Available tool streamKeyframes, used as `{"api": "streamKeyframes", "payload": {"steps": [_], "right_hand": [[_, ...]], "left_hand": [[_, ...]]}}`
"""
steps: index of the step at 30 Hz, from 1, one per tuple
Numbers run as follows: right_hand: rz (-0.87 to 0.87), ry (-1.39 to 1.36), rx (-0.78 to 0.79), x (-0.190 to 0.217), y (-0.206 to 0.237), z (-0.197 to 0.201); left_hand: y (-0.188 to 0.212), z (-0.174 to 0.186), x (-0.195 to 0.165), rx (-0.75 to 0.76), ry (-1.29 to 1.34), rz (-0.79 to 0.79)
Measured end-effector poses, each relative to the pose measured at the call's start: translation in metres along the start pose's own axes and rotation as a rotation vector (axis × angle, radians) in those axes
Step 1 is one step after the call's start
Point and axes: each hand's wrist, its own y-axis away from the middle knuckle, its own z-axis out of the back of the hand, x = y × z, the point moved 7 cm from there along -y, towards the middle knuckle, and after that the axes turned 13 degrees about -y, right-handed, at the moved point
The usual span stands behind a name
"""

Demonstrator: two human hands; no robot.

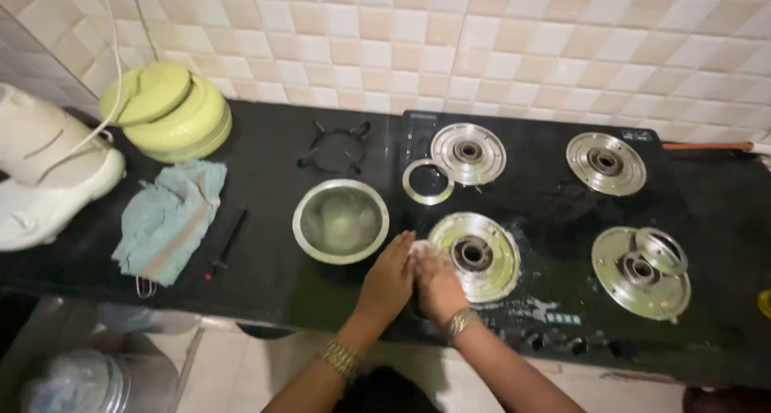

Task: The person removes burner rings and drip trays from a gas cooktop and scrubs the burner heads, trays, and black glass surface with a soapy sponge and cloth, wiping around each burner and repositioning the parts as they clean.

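My left hand (389,280) and my right hand (438,286) are pressed together at the front left corner of a black glass gas stove (554,212). They meet over a small white soapy pad (418,249) beside the front left steel burner (474,255). My right hand curls over the pad. My left hand lies against it with its fingers together, and its grip is hidden. White foam streaks the glass (526,307) in front of that burner. Both wrists wear gold bangles.
A steel bowl (341,220) sits just left of my hands. A loose steel ring (427,182) and a black pan support (337,150) lie behind it. Three more bare burners (605,162) stand on the stove. Further left are a blue-green cloth (169,216), a green container (173,112) and a white appliance (48,164).
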Motion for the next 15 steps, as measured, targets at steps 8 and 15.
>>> {"api": "streamKeyframes", "payload": {"steps": [8, 15], "right_hand": [[-0.503, 0.114, 0.072, -0.112, -0.055, 0.013], [-0.598, 0.065, -0.114, -0.125, -0.035, 0.039]], "left_hand": [[-0.111, -0.047, 0.029, -0.117, -0.163, -0.091], [-0.178, -0.078, 0.061, 0.167, -0.259, 0.08]]}}
